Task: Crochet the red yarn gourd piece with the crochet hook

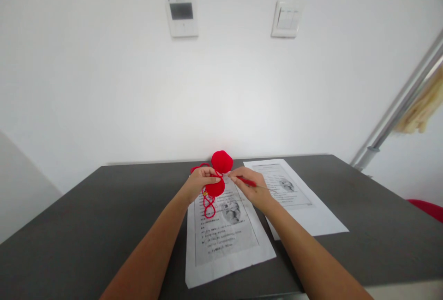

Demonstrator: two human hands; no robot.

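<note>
My left hand (199, 182) is closed round a small red crocheted piece (215, 189), with red yarn looped over its fingers and hanging down in loose coils (208, 207). My right hand (252, 188) pinches a thin hook with a red handle (246, 181), its tip pointing at the red piece. A red ball of yarn (222, 161) lies on the table just behind both hands. Both hands hover above a printed sheet (224, 240).
A dark grey table (86, 226) stands against a white wall. A second printed sheet (301, 198) lies to the right. A slanted metal pole (398, 106) rises at the right, with something red (429, 207) beyond the table edge. Two wall panels (182, 16) hang above.
</note>
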